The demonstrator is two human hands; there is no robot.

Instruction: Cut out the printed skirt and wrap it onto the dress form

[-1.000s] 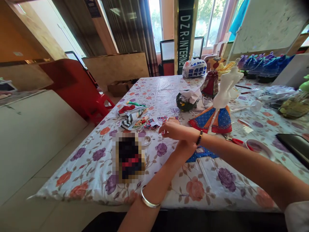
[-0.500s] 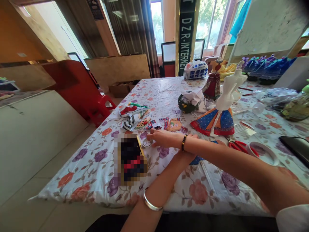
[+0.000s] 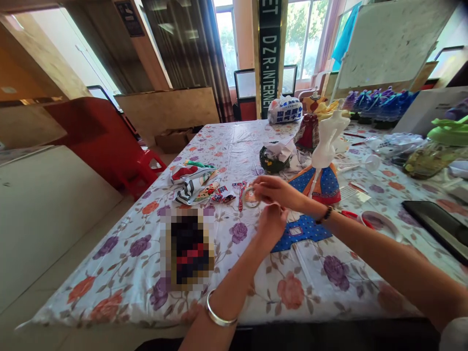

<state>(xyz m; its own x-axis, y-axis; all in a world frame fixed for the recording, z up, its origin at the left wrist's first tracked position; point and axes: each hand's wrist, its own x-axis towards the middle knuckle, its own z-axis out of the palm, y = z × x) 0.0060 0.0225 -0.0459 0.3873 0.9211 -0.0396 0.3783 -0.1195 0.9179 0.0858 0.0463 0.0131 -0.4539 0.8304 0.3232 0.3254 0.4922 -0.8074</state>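
Observation:
My right hand (image 3: 276,191) holds a small ring-shaped roll of tape (image 3: 250,196) at its fingertips, over the patterned scraps. Just below it, my left hand (image 3: 272,223) is closed at the edge of a blue dotted cloth piece (image 3: 303,235); what its fingers grip is too small to make out. Behind my right hand a white mannequin (image 3: 325,139) stands with a blue and orange skirt piece (image 3: 328,184) at its base. Red-handled scissors (image 3: 350,214) lie partly hidden by my right forearm.
A pixelated dark item (image 3: 189,249) lies left of my hands. Striped and coloured cloths (image 3: 195,185) are beyond it. A larger tape roll (image 3: 380,225) and a black phone (image 3: 435,229) lie on the right. A green-lidded jar (image 3: 435,148) stands farther back.
My right hand has lifted the small roll and carried it right, away from the pixelated item. My forearms no longer cross as before, and my left hand and the blue cloth now show. The view has shifted.

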